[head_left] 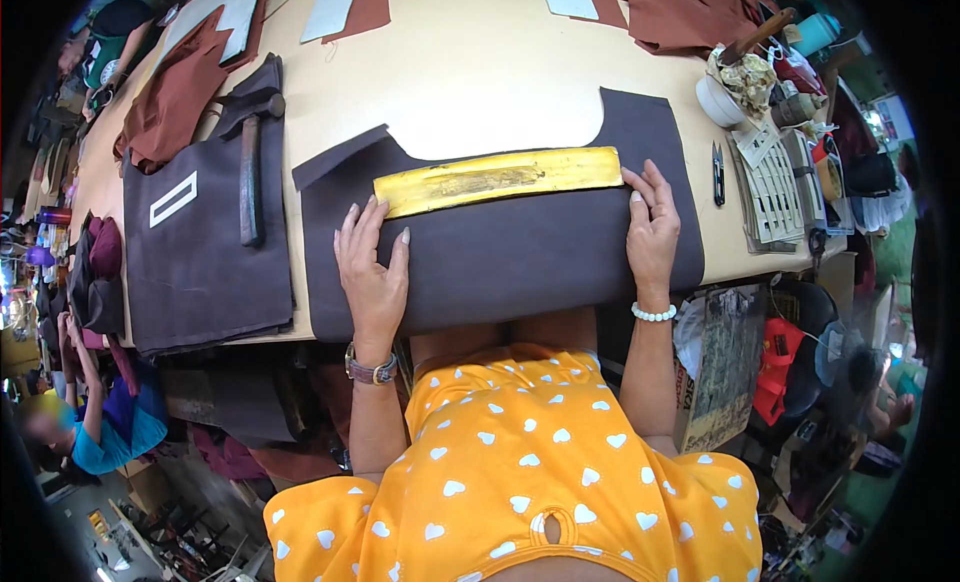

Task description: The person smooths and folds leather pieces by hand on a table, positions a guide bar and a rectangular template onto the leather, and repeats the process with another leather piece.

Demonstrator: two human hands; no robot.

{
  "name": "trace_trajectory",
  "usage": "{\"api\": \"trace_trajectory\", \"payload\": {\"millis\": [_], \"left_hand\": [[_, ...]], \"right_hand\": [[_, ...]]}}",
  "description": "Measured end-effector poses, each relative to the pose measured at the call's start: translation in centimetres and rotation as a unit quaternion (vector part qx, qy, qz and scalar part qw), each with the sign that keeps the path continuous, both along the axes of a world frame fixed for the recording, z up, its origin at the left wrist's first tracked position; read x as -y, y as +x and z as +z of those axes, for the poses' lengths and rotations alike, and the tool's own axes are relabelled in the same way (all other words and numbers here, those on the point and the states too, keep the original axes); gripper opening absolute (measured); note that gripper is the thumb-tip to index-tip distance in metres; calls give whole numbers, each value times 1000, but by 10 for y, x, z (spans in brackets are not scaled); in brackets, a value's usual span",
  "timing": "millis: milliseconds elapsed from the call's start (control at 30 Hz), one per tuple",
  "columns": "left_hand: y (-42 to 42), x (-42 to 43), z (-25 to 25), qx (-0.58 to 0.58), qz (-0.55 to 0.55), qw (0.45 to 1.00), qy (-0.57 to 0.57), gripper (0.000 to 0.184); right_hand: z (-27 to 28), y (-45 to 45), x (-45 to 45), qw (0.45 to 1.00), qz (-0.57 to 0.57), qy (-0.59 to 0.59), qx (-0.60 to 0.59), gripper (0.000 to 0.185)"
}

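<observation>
A long yellow bar (500,178) with a dark worn streak lies across a dark fabric piece (500,262) at the table's front edge. My left hand (372,267) rests on the fabric, its fingertips at the bar's left end, thumb apart from the fingers. At the bar's right end, my right hand (652,222) touches the corner with its fingers slightly bent and spread. The fabric's upper left corner is folded over. Neither hand is wrapped round anything.
Left of the fabric, a hammer (249,177) and a white rectangular frame (174,200) lie on stacked dark pieces (205,272). Right: a black cutter (718,174), white bowl (719,102) and card templates (768,187). Reddish-brown pieces (180,102) lie farther back. Another person (110,422) is at far left.
</observation>
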State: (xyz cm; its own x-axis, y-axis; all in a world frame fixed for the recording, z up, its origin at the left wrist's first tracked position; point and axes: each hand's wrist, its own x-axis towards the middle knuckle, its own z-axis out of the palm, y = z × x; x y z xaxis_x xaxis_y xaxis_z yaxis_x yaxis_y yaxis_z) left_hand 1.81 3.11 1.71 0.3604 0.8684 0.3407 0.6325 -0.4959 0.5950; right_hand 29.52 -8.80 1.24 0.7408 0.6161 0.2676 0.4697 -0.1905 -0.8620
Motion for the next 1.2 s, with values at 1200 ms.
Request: {"api": "trace_trajectory", "payload": {"millis": [1200], "left_hand": [[15,-1,10,-230,-51,968,90,31]], "right_hand": [[23,-13,-15,912,-5,-156,378,20]]}}
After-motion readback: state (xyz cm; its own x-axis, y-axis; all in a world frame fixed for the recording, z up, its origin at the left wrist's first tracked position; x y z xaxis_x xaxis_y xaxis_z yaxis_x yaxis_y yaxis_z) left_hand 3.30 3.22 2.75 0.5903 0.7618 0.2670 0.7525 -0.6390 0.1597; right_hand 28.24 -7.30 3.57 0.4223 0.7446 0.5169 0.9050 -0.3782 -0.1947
